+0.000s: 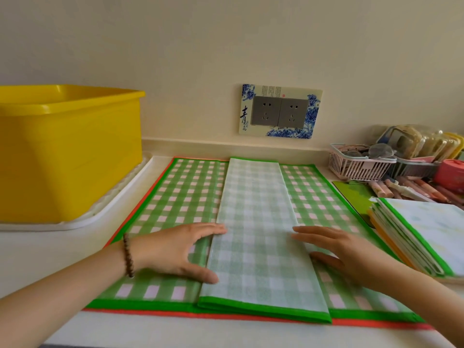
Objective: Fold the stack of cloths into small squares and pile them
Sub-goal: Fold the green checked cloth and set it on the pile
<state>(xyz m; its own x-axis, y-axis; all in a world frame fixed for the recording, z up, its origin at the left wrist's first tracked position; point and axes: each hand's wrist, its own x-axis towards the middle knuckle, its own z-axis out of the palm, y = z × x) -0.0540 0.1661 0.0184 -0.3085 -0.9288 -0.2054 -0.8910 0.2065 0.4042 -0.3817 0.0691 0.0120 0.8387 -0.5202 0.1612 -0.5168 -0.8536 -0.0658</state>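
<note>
A green checked cloth folded into a long narrow strip [256, 222] lies down the middle of a flat stack of cloths [175, 197]; the stack's top cloth is green checked, and an orange edge shows beneath. My left hand [175, 249] lies flat with fingers spread against the strip's left edge. My right hand [336, 249] rests flat by its right edge, fingertips touching the fold. A pile of folded cloths [424, 232] sits at the right, its top one pale with a green border.
A yellow tub [67, 151] stands on a white tray [105, 207] at the left. A pink basket [359, 164], packets and pens crowd the back right. A double wall socket [278, 111] is behind the cloths. The white counter's front edge [226, 340] runs below the stack.
</note>
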